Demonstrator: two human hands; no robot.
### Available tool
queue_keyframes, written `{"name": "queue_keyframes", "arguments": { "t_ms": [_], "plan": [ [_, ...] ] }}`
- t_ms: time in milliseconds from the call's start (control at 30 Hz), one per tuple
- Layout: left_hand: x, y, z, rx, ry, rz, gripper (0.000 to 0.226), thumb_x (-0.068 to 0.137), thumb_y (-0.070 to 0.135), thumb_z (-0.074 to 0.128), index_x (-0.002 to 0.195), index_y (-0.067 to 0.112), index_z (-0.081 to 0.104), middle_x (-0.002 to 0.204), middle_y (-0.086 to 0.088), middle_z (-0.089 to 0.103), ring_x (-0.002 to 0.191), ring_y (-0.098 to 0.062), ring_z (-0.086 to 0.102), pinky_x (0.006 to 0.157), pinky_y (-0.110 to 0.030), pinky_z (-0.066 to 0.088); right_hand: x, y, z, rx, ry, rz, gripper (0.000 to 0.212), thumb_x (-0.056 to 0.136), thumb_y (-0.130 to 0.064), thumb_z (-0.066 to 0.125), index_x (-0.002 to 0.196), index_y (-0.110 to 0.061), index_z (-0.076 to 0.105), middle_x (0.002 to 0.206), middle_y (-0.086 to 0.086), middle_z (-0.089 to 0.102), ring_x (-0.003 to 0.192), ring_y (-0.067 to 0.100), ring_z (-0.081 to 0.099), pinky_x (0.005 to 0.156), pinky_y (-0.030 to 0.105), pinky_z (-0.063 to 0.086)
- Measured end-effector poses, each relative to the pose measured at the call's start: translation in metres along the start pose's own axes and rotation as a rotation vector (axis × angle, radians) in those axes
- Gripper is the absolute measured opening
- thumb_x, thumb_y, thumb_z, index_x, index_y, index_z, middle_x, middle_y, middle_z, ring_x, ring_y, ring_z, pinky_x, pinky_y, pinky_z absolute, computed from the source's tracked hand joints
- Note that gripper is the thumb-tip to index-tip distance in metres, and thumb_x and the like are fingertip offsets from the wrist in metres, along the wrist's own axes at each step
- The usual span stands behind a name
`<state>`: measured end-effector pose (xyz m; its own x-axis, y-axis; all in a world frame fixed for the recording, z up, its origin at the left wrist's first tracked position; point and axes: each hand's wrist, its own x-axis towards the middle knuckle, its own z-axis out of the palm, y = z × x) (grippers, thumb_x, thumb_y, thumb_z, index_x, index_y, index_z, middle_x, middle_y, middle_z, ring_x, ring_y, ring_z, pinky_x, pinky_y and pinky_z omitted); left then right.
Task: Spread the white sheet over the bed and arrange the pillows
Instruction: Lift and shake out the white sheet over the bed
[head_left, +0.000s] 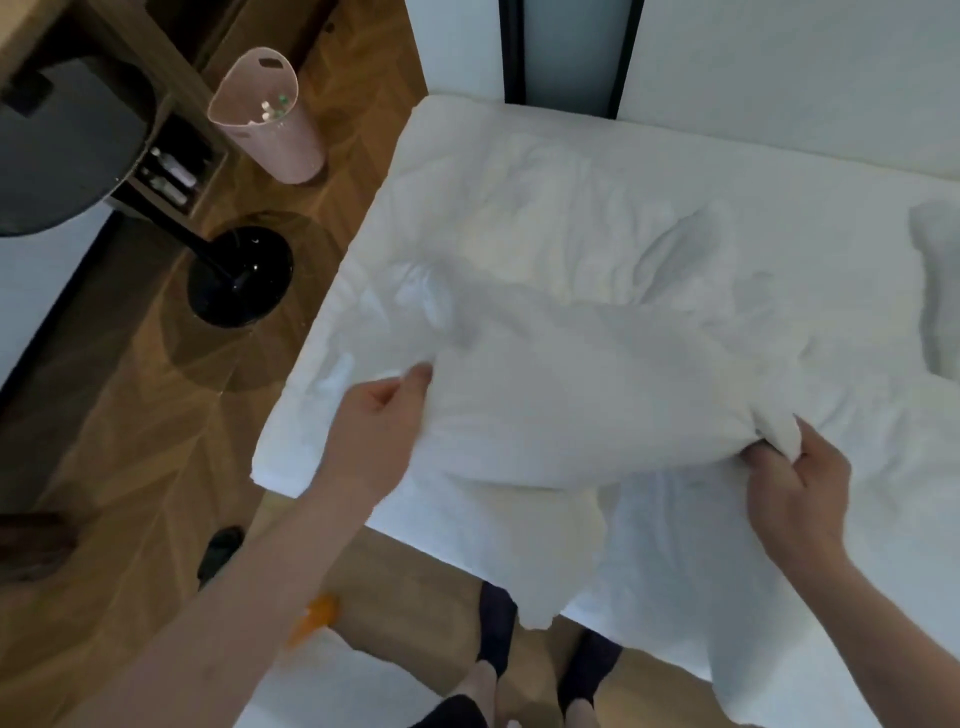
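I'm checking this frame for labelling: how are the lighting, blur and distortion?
Head view: dim, soft lighting; wide-angle lens bends the bed edge; the white sheet looks motion-blurred, with faint folds; left hand and right hand slightly soft.

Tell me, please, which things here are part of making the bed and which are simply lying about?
Part of the job:
- white sheet, bunched, held by left hand and right hand
- bed
- pillow at the right edge

Lying about:
- pink basket on the floor
- black round stand base
- dark chair
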<state>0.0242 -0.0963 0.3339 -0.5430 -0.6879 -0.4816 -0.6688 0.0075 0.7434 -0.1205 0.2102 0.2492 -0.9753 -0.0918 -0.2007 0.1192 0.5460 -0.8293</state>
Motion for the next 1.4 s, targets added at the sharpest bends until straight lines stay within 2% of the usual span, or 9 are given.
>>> {"name": "queue_keyframes", "arguments": {
  "t_ms": [100, 167, 267, 333, 467, 667, 867, 1167, 1400],
  "plan": [
    [0.052, -0.004, 0.007, 0.050, 0.189, 0.019, 0.055, 0.101, 0.045, 0.052, 0.061, 0.010, 0.038, 0.055, -0.002, 0.033, 0.048, -0.015, 0.036, 0.045, -0.021, 0.031, 0.021, -0.021, 0.000, -0.133, -0.033, -0.092, 0.012, 0.082, -0.017, 0.054, 0.094, -0.015, 0.058, 0.079, -0.003, 0.065, 0.076, 0.019, 0.058, 0.066, 0.037, 0.045],
    [0.098, -0.025, 0.030, 0.216, 0.145, -0.005, 0.055, 0.102, 0.043, 0.051, 0.058, 0.013, 0.037, 0.056, -0.001, 0.039, 0.055, -0.021, 0.048, 0.049, -0.026, 0.034, 0.049, -0.013, 0.019, -0.311, -0.063, -0.101, 0.024, 0.089, -0.023, 0.058, 0.113, -0.020, 0.055, 0.103, 0.009, 0.068, 0.095, 0.034, 0.062, 0.077, 0.043, 0.048],
    [0.134, -0.059, 0.073, 0.597, -0.135, -0.016, 0.036, 0.098, 0.039, 0.053, 0.072, 0.014, 0.052, 0.077, -0.006, 0.061, 0.085, -0.035, 0.063, 0.066, -0.032, 0.043, 0.079, 0.023, 0.047, -0.497, -0.188, 0.096, 0.068, 0.090, -0.033, 0.067, 0.149, -0.020, 0.035, 0.141, 0.017, 0.053, 0.127, 0.042, 0.052, 0.102, 0.051, 0.044],
    [0.120, -0.076, 0.107, 0.780, -0.396, 0.064, 0.029, 0.098, 0.039, 0.051, 0.105, 0.015, 0.065, 0.112, -0.008, 0.069, 0.104, -0.035, 0.064, 0.083, -0.035, 0.051, 0.068, 0.049, 0.059, -0.540, -0.350, 0.198, 0.075, 0.090, -0.036, 0.069, 0.154, -0.020, 0.034, 0.151, 0.016, 0.046, 0.139, 0.038, 0.043, 0.114, 0.046, 0.036],
    [0.050, -0.123, 0.150, 0.821, -0.780, 0.175, 0.068, 0.098, 0.043, 0.055, 0.159, 0.029, 0.029, 0.162, 0.003, 0.034, 0.144, -0.022, 0.040, 0.117, -0.034, 0.034, -0.009, 0.098, 0.056, -0.509, -0.582, 0.280, 0.066, 0.094, -0.035, 0.066, 0.153, -0.022, 0.040, 0.162, 0.006, 0.032, 0.151, 0.021, 0.028, 0.121, 0.032, 0.023],
    [-0.011, -0.157, 0.178, 0.803, -0.698, 0.224, 0.043, 0.095, 0.040, 0.057, 0.134, 0.034, 0.040, 0.122, 0.016, 0.047, 0.101, -0.005, 0.055, 0.092, -0.028, 0.050, -0.102, 0.189, -0.030, -0.401, -0.387, 0.658, 0.072, 0.092, -0.035, 0.066, 0.155, -0.028, 0.031, 0.160, -0.003, 0.030, 0.142, 0.018, 0.040, 0.115, 0.034, 0.039],
    [-0.058, -0.118, 0.250, 0.795, -0.835, 0.360, 0.023, 0.094, 0.041, 0.061, 0.115, 0.048, 0.052, 0.111, 0.030, 0.054, 0.096, 0.004, 0.057, 0.084, -0.015, 0.047, -0.110, 0.257, -0.145, -0.321, -0.109, 0.873, 0.073, 0.095, -0.033, 0.066, 0.156, -0.024, 0.026, 0.161, 0.004, 0.029, 0.142, 0.026, 0.039, 0.112, 0.044, 0.041],
    [-0.081, -0.052, 0.445, 0.822, -0.736, 0.405, 0.020, 0.094, 0.038, 0.063, 0.113, 0.042, 0.057, 0.119, 0.020, 0.054, 0.094, 0.001, 0.058, 0.087, -0.024, 0.048, -0.006, 0.350, -0.266, -0.186, -0.028, 0.680, 0.086, 0.090, -0.045, 0.071, 0.159, -0.026, 0.022, 0.162, 0.000, 0.028, 0.147, 0.025, 0.033, 0.117, 0.046, 0.037],
    [-0.077, -0.033, 0.546, 0.842, -0.709, 0.458, 0.021, 0.093, 0.037, 0.063, 0.113, 0.041, 0.059, 0.116, 0.023, 0.052, 0.093, 0.004, 0.058, 0.084, -0.022, 0.047, 0.126, 0.434, -0.331, -0.383, 0.062, 0.544, 0.106, 0.082, -0.056, 0.075, 0.161, -0.017, 0.016, 0.166, 0.009, 0.022, 0.153, 0.029, 0.019, 0.122, 0.048, 0.024]
  ]
}}
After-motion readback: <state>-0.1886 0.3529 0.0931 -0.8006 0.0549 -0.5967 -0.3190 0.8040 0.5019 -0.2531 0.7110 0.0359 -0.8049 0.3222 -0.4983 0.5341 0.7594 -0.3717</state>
